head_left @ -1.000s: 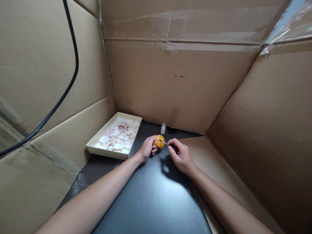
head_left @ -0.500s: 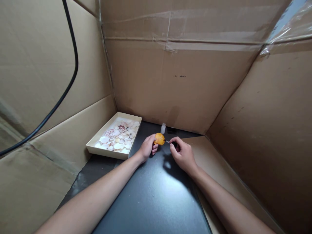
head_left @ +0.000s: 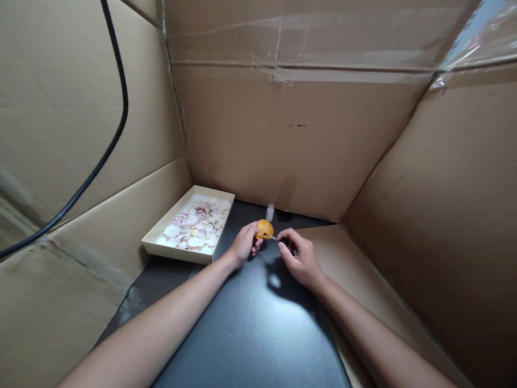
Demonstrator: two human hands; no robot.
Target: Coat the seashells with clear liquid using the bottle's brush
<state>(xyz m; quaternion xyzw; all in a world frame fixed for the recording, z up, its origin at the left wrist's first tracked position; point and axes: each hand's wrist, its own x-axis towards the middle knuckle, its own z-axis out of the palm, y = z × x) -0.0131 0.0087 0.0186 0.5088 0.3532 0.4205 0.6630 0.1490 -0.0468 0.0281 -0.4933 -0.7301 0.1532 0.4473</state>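
Observation:
An orange scallop shell (head_left: 265,228) is pinched at its left edge by my left hand (head_left: 244,243), raised over the dark tabletop. My right hand (head_left: 298,255) is closed around the dark cap of a small brush (head_left: 271,237). The brush's thin stem points left, and its dark tip lies over the lower face of the shell. Just behind the shell stands a small clear bottle (head_left: 270,212) with no cap on it. The cap is mostly hidden by my right fingers.
At the left, a cream tray (head_left: 177,257) holds many pale and patterned shells. Cardboard walls (head_left: 258,140) enclose the table (head_left: 250,334) on the left, back and right. A flat cardboard sheet (head_left: 343,258) lies along the right side. A black cable (head_left: 126,97) hangs at upper left.
My right hand has moved slightly left and the brush tip has gone from the shell's right edge onto its lower face. My left hand and the shell stay almost in place.

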